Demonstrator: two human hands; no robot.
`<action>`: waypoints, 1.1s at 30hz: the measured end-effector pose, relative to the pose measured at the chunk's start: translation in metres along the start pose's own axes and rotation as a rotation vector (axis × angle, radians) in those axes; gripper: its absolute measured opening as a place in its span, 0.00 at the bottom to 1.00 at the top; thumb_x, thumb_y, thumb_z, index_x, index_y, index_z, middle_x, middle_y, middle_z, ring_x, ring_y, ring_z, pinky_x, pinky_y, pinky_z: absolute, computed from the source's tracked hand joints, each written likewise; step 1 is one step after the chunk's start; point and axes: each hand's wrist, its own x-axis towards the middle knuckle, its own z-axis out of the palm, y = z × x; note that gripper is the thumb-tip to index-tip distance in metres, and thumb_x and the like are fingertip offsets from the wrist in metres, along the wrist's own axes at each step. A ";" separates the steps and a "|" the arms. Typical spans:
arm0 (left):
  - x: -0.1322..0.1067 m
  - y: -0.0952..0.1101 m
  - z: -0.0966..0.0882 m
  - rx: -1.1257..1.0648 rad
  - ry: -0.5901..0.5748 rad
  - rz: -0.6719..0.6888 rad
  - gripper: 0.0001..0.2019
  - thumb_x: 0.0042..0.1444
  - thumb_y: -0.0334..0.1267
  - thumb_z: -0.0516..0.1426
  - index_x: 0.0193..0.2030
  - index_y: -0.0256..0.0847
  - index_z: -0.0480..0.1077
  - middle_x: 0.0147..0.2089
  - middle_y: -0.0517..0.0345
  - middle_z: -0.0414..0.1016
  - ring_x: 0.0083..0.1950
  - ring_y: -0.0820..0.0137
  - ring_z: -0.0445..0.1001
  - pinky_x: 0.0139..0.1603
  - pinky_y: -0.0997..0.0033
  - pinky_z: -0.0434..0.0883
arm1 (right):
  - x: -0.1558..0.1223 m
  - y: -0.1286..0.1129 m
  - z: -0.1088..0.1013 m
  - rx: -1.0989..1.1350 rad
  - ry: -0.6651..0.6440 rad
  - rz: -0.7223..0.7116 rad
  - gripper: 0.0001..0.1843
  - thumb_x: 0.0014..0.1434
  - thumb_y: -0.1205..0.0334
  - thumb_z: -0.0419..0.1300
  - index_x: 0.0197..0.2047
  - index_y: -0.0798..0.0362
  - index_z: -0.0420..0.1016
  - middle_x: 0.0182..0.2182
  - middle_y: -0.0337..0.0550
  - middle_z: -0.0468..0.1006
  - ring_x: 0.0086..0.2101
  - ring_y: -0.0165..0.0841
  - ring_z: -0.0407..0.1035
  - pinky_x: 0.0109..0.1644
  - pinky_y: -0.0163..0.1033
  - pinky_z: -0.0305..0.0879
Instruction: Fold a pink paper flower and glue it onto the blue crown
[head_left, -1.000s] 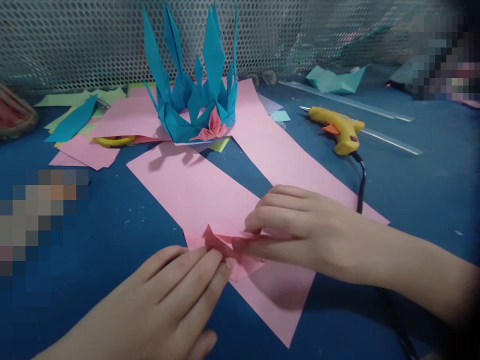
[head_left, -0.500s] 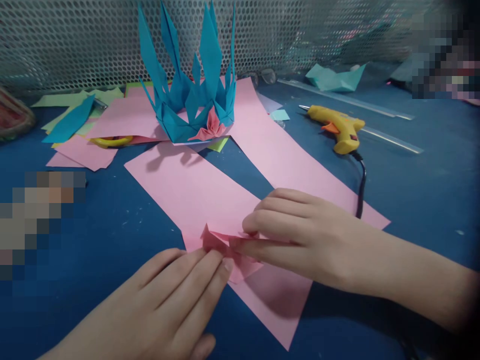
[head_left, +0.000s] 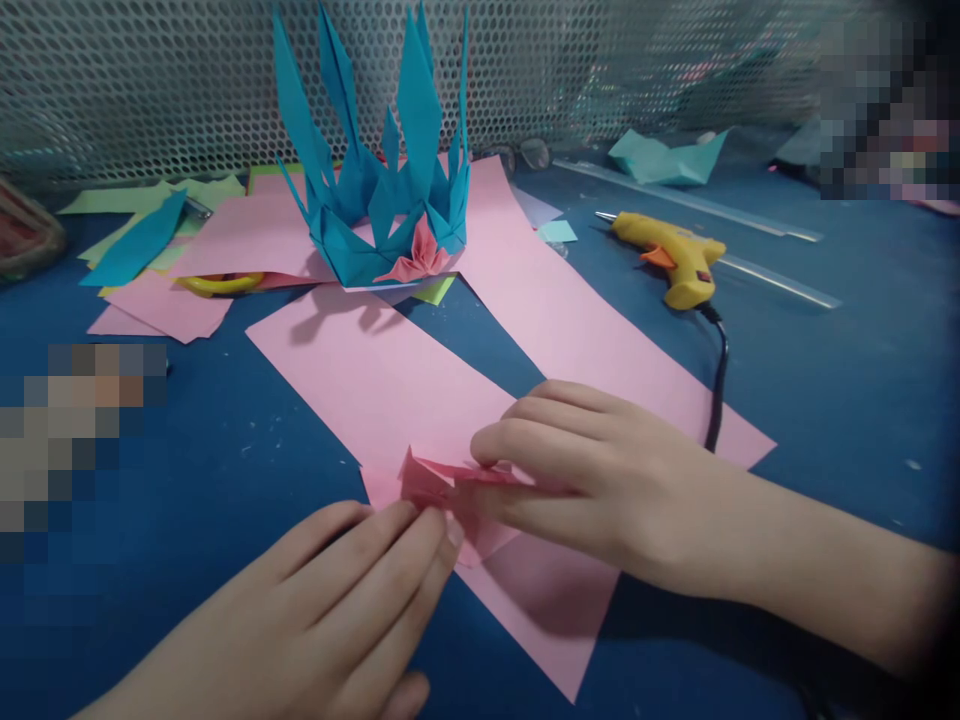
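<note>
A small piece of darker pink origami paper [head_left: 480, 545], partly folded with edges standing up, lies on a long light pink paper strip [head_left: 360, 365]. My left hand [head_left: 341, 595] presses its fingertips together on the paper's near left side, the thumb tucked low. From the right, my right hand [head_left: 585, 470] pinches the paper's upper right part between thumb and curled fingers, which partly cover the folds. Beyond both hands stands a blue folded-paper crown [head_left: 352, 255] with tall points and a pink paper flower [head_left: 420, 255] on its front.
A yellow glue gun [head_left: 675, 255] lies at the right, its black cord passing behind my right wrist. Clear glue sticks [head_left: 697, 200] and a teal folded paper [head_left: 667, 158] lie beyond. Paper scraps [head_left: 165, 310] and a yellow handle [head_left: 221, 284] are at the left. Metal mesh [head_left: 150, 90] borders the back.
My right hand's fingers have shifted slightly left over the folded pink paper. My left hand stays almost in place. The whole view has moved a little.
</note>
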 end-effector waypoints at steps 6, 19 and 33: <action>0.000 0.000 0.002 -0.024 0.004 -0.019 0.16 0.69 0.39 0.48 0.53 0.42 0.74 0.52 0.61 0.81 0.55 0.69 0.72 0.64 0.71 0.59 | -0.001 0.001 -0.001 0.042 -0.011 -0.026 0.24 0.73 0.69 0.44 0.33 0.55 0.78 0.37 0.46 0.78 0.35 0.35 0.64 0.38 0.42 0.61; 0.002 0.000 -0.002 -0.027 -0.024 -0.045 0.18 0.68 0.41 0.48 0.57 0.41 0.72 0.56 0.59 0.79 0.54 0.67 0.73 0.58 0.68 0.64 | -0.006 0.011 -0.012 -0.035 -0.058 -0.082 0.22 0.74 0.69 0.43 0.42 0.55 0.79 0.39 0.47 0.80 0.37 0.36 0.68 0.42 0.44 0.65; 0.005 0.001 -0.002 -0.019 -0.013 -0.030 0.17 0.70 0.39 0.46 0.53 0.39 0.74 0.52 0.60 0.81 0.52 0.67 0.73 0.50 0.66 0.65 | -0.002 -0.005 -0.015 -0.008 -0.065 -0.077 0.24 0.66 0.78 0.41 0.32 0.54 0.76 0.25 0.43 0.75 0.26 0.34 0.64 0.38 0.44 0.65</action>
